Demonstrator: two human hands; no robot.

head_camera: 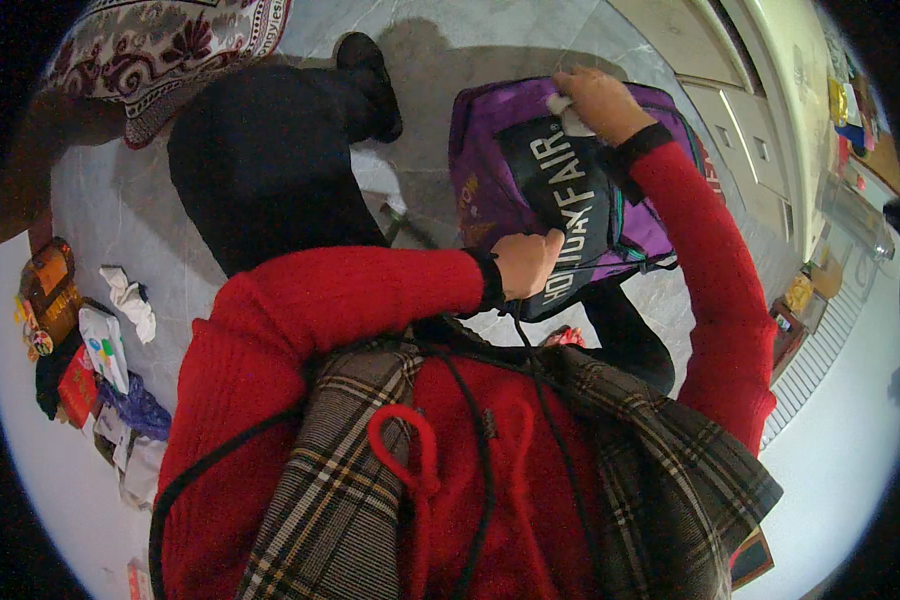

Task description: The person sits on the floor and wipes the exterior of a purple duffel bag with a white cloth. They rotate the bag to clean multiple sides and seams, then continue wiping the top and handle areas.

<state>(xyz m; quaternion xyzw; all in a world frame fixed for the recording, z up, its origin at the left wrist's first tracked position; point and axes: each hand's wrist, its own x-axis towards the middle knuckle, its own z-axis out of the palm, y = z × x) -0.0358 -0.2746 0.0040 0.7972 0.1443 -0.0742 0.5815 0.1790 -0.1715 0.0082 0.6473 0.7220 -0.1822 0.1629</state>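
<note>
In front of me a purple and black bag with large pale lettering is held up at a tilt. My left hand is closed at its near lower edge, gripping the bag. Dark cords or straps trail from that side. At the far upper part of the bag, my right hand presses a small white cloth or tissue against the surface. Most of this white piece is hidden under the fingers.
To the left, a white crumpled cloth lies on the grey marbled floor, near boxes and a purple plastic bag. A patterned fabric seat cover is at upper left. Pale cabinets stand on the right.
</note>
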